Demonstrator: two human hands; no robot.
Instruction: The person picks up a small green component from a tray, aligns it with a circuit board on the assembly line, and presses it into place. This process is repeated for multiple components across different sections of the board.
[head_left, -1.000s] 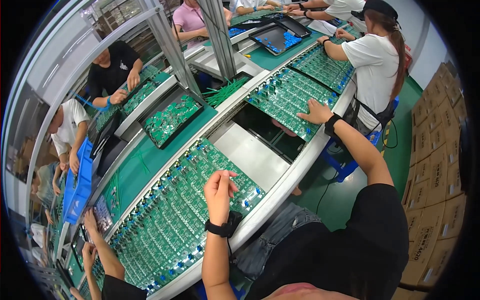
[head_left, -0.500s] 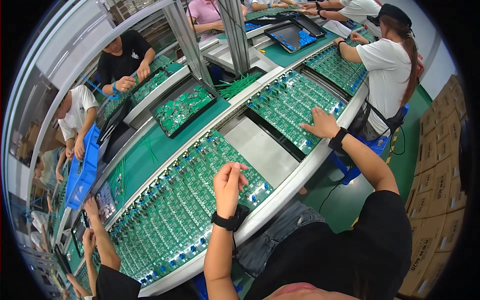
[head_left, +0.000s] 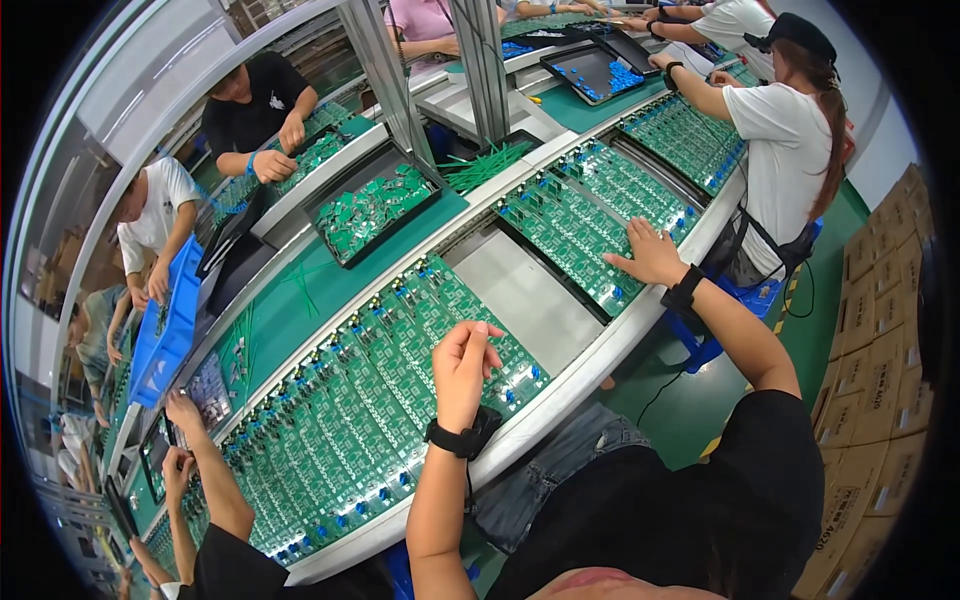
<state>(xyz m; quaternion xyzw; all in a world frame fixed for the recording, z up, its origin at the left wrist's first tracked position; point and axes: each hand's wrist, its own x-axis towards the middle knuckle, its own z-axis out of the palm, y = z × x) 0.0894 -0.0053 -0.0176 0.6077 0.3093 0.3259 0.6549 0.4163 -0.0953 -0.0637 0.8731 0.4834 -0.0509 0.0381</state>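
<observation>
My right hand (head_left: 650, 257) lies with fingers spread on a green circuit board panel (head_left: 560, 235), near its front edge. The panel carries upright components along its far edge and blue parts along its near edge. Over the right end of a longer row of similar circuit boards (head_left: 365, 400) is my left hand (head_left: 462, 368), its fingers curled in toward the thumb. Whatever those fingers may hold is hidden. Between the two groups of boards, a bare grey metal plate (head_left: 520, 290) shows on the line.
Beyond the line stand a black tray of small green boards (head_left: 375, 205), green strips (head_left: 485, 165) and a black tray of blue parts (head_left: 600, 75). A co-worker's hand (head_left: 185, 415) is at the left; another person (head_left: 785, 130) works at the right. Cartons (head_left: 870, 390) are stacked farther right.
My hands keep nearly the same pose, and the whole view shifts slightly. At the upper right, the co-worker's near arm has reached farther over the line.
</observation>
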